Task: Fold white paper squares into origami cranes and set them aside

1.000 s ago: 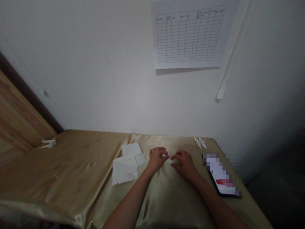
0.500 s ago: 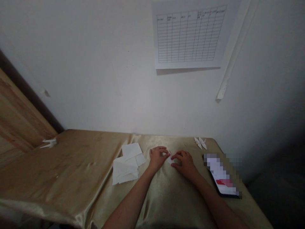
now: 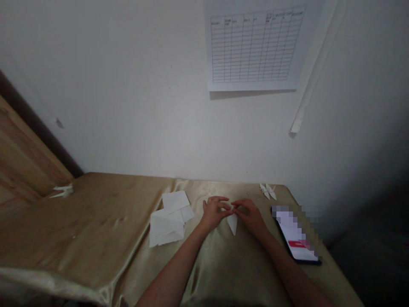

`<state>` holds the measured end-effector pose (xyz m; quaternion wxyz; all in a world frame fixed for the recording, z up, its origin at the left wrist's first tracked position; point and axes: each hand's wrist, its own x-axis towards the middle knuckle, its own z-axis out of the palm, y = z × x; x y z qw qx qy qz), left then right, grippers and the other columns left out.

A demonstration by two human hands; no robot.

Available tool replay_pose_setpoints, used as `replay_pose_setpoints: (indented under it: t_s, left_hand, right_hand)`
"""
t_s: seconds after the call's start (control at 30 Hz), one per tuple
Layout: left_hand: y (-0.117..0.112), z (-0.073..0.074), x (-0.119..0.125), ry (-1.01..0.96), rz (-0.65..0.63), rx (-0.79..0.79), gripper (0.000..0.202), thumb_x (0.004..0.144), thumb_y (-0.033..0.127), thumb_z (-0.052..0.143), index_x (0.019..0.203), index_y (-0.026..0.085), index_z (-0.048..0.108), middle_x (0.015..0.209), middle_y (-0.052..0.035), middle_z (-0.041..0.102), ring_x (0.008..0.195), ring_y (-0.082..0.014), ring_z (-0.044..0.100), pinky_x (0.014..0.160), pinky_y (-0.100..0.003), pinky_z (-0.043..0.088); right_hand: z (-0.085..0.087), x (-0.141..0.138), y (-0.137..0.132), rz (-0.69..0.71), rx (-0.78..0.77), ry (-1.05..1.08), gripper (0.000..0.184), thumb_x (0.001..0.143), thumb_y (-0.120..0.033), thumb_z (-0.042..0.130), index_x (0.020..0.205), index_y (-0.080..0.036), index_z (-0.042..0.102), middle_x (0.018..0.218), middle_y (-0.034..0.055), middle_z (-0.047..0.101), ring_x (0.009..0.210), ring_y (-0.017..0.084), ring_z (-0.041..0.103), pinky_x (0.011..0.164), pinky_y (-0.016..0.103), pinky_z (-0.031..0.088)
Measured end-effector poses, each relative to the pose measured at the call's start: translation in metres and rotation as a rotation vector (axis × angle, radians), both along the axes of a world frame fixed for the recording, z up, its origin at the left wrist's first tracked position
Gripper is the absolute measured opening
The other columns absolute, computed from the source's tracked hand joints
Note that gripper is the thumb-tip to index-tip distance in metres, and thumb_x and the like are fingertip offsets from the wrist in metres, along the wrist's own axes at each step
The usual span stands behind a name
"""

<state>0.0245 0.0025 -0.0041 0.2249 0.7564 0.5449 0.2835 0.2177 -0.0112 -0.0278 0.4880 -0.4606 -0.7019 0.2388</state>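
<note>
A small piece of folded white paper [image 3: 233,225] lies between my hands, its narrow point toward me. My left hand [image 3: 215,212] pinches its far end from the left with thumb and forefinger. From the right, my right hand [image 3: 251,214] pinches the same far end, and the fingertips of both hands nearly meet there. The fingers cover the top of the paper. Left of my left hand lie loose white paper sheets [image 3: 168,228], overlapping one another. Beyond my right hand, near the back edge, sit folded paper cranes [image 3: 267,192].
A phone [image 3: 297,238] with a lit, partly blurred screen lies at the right. Gold cloth [image 3: 105,226] covers the table, which meets a white wall. White scraps [image 3: 64,191] lie at the far left beside a wooden panel [image 3: 28,157]. A printed table sheet [image 3: 255,51] hangs on the wall.
The folded paper has turned or shifted, and its long point now shows below my fingers, toward me. My hands have come closer together at its far end.
</note>
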Motion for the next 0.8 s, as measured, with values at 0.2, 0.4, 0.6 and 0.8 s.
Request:
replay_pose_setpoints:
  t_s: [0.2,0.4,0.6,0.8]
  left_hand:
    - [-0.0020,0.0012,0.0010,-0.044,-0.024,-0.053,0.002,0.081,0.034,0.084,0.083,0.034,0.083,0.134,-0.0003,0.072,0.138,-0.0332,0.050,0.122,-0.073,0.012]
    - [-0.0018,-0.0008,-0.0002,-0.020,-0.022,-0.075,0.006,0.083,0.032,0.082,0.087,0.035,0.083,0.135,-0.0014,0.071,0.137,-0.0342,0.050,0.120,-0.078,0.010]
    - [-0.0030,-0.0002,-0.0006,-0.013,-0.023,-0.090,0.006,0.082,0.030,0.082,0.085,0.035,0.082,0.134,-0.0007,0.072,0.138,-0.0339,0.050,0.120,-0.078,0.008]
    - [-0.0034,0.0024,-0.0004,-0.021,-0.021,-0.082,0.004,0.080,0.029,0.084,0.079,0.033,0.082,0.134,-0.0008,0.072,0.137,-0.0343,0.051,0.120,-0.078,0.010]
  right_hand:
    - [0.0012,-0.0018,-0.0007,0.006,-0.043,-0.029,0.018,0.085,-0.041,0.067,0.087,-0.025,0.076,0.088,0.0049,0.075,0.092,0.025,0.066,0.093,0.042,0.049]
    - [0.0016,-0.0031,-0.0024,-0.034,-0.056,0.001,0.016,0.082,-0.039,0.066,0.083,-0.024,0.072,0.087,0.0042,0.074,0.090,0.024,0.067,0.090,0.040,0.050]
    - [0.0005,-0.0017,-0.0013,-0.072,-0.089,0.002,0.010,0.080,-0.032,0.067,0.079,-0.025,0.075,0.089,0.0045,0.074,0.098,0.025,0.067,0.095,0.041,0.051]
    - [-0.0033,-0.0011,0.0016,-0.129,-0.142,0.055,0.012,0.079,-0.031,0.070,0.080,-0.026,0.080,0.097,0.0071,0.074,0.101,0.025,0.068,0.098,0.044,0.052]
